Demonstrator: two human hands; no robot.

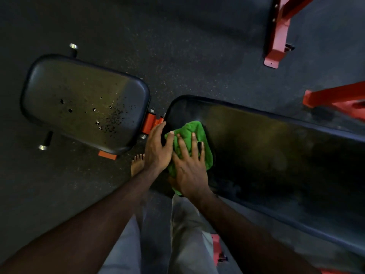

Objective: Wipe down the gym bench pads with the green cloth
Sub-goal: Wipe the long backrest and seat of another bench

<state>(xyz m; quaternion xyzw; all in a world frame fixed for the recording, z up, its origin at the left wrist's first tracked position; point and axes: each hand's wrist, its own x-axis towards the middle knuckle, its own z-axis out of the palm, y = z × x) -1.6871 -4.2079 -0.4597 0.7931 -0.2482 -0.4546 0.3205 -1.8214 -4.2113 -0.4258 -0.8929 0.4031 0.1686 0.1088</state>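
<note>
Now green cloth bunched on black back pad; right hand, left hand press flat, grip wide

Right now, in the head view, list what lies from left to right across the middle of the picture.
Seat pad → orange hinge bracket → left hand → green cloth with the right hand pressed flat on it → long back pad → red frame leg.
</note>
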